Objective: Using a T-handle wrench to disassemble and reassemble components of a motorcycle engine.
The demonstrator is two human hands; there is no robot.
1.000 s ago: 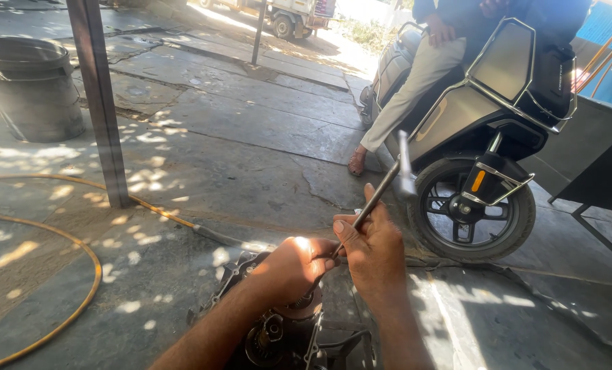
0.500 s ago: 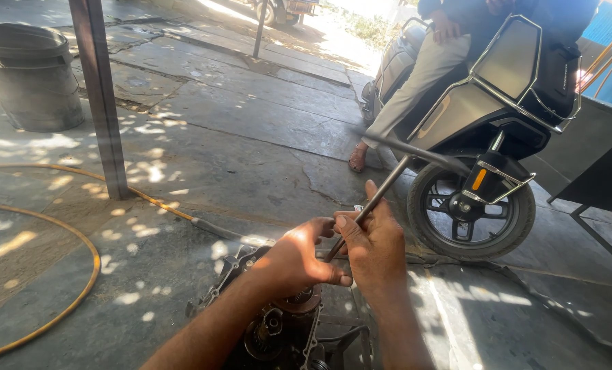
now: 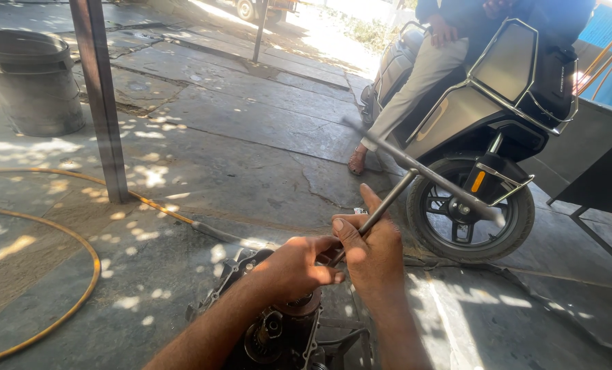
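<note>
Both hands grip a long metal T-handle wrench (image 3: pixel 398 188) whose shaft runs down toward a dark, greasy engine casing (image 3: pixel 278 329) on the ground. My left hand (image 3: pixel 295 267) wraps the lower shaft just above the casing. My right hand (image 3: pixel 367 250) holds the shaft a little higher, thumb up. The wrench's crossbar (image 3: pixel 426 171) lies blurred and slanted in front of the scooter's rear wheel. The wrench tip is hidden behind my hands.
A parked scooter (image 3: pixel 484 137) with a seated person (image 3: pixel 422 75) stands close on the right. A metal post (image 3: pixel 100 96) rises at left, a grey bucket (image 3: pixel 28 79) beyond it. A yellow hose (image 3: pixel 80 233) curves over the concrete floor.
The crossbar has swung round from near upright to a slanted, nearly level position. Both hands stay on the shaft over the casing.
</note>
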